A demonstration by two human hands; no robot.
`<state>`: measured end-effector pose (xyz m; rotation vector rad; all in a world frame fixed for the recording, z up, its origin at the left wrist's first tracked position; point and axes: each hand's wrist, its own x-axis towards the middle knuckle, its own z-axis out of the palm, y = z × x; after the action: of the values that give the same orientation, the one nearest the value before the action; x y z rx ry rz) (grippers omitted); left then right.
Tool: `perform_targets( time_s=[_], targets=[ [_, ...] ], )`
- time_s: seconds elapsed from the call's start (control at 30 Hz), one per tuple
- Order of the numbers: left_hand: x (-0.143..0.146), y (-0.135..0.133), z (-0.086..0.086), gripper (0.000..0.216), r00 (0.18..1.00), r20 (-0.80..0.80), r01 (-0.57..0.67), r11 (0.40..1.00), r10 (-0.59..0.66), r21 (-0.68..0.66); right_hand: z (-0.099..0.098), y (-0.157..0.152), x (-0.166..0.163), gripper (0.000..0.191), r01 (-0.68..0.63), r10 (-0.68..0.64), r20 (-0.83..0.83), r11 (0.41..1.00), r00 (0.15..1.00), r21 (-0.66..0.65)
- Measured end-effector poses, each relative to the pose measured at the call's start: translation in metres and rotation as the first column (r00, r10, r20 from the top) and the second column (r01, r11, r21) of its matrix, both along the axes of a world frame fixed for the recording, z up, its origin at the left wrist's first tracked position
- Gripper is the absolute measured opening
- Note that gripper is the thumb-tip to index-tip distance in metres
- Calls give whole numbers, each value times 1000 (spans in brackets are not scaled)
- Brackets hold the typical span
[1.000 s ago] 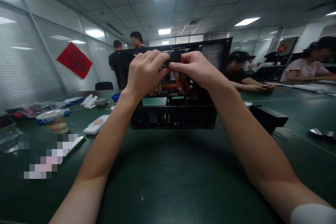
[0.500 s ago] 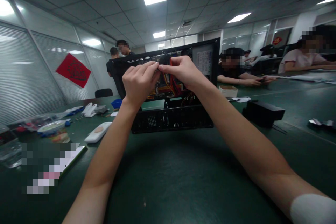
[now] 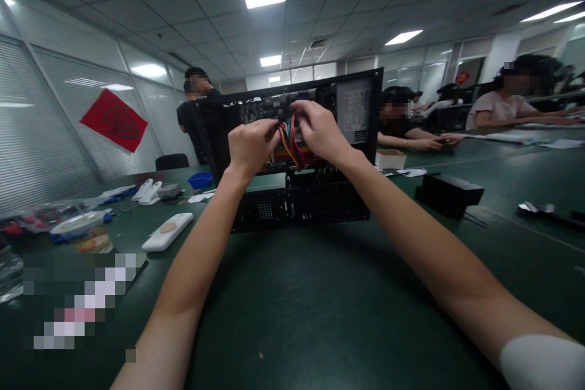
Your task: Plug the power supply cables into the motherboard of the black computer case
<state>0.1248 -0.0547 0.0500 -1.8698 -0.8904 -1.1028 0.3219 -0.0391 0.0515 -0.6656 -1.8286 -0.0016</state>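
Observation:
An open black computer case stands on the dark green table, its inside facing me. Both hands reach into its upper part. My left hand is closed in a pinch on a bundle of coloured wires with red, yellow and black strands. My right hand is closed too, gripping the top of the same bundle, close to a circuit board. A power supply with a white label sits at the case's upper right.
A white remote-like device, a round lidded container and small parts lie at the left. A black box rests at the right. Other people sit at the far right; two stand behind the case.
Both hands have shifted a little within the case, and the coloured wire bundle now shows plainly between them. The view has swung slightly to the left.

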Motion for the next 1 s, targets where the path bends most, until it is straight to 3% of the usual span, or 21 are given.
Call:
perform_targets(
  time_s=[0.07, 0.17, 0.27, 0.4, 0.53, 0.67, 0.83, 1.0],
  targets=[
    [-5, 6, -2, 30, 1000, 15, -13, 999, 14, -41, -5, -1, -2, 30, 105, -121, 114, 984, 986, 141],
    [-7, 14, -9, 27, 998, -3, -59, 990, 59, -127, -15, 3, -4, 36, 209, -267, 303, 955, 915, 211],
    [-3, 21, -17, 25, 989, -98, -128, 958, 106, -258, -27, 13, -4, 36, 310, -358, 450, 934, 818, 178],
    [8, 32, -30, 29, 955, -251, -251, 876, 156, -411, -44, 33, -4, 34, 358, -328, 603, 931, 727, 74],
    [15, 44, -41, 30, 942, -287, -306, 794, 174, -526, -56, 49, -2, 30, 409, -333, 653, 912, 681, 38],
    [15, 61, -45, 31, 945, -288, -304, 752, 158, -585, -61, 56, 4, 32, 501, -405, 659, 864, 633, 49],
    [17, 79, -39, 31, 916, -365, -366, 722, 168, -587, -65, 63, 11, 31, 554, -418, 691, 832, 589, 32],
    [21, 79, -39, 29, 894, -420, -393, 723, 155, -568, -69, 65, 10, 31, 567, -408, 716, 824, 566, 22]
  ],
)
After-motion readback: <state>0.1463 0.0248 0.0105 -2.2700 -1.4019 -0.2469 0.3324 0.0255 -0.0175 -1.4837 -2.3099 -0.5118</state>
